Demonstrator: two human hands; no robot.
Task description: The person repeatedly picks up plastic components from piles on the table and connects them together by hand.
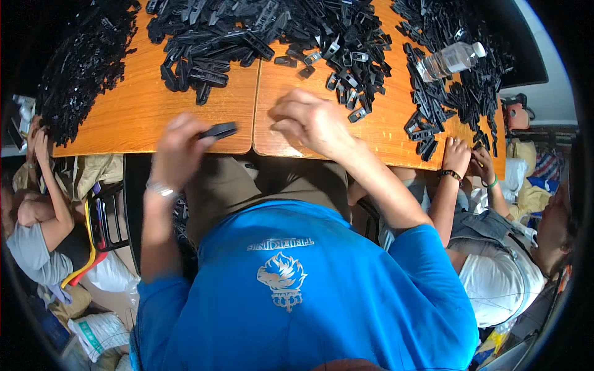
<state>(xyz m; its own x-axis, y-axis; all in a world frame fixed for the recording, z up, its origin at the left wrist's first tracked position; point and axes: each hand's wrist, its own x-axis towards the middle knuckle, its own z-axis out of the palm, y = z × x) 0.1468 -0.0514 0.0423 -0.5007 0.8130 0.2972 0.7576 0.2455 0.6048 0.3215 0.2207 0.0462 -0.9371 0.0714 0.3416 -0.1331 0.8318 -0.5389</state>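
Your left hand (pixel 176 147) is holding a black clip (pixel 220 130) in a narrow grip by the desk's (pixel 136 120) near edge, your right hand (pixel 314 122) is curling loosely, contents unclear, and slackness could be risking a drop.

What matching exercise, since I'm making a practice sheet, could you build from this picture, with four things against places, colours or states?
1. Left hand
2. Right hand
3. Clear bottle
4. T-shirt

A. Bright blue
B. Just right of the table seam
C. Holding a black piece
D. Lying among a heap of black parts

Pairs: 1-C, 2-B, 3-D, 4-A
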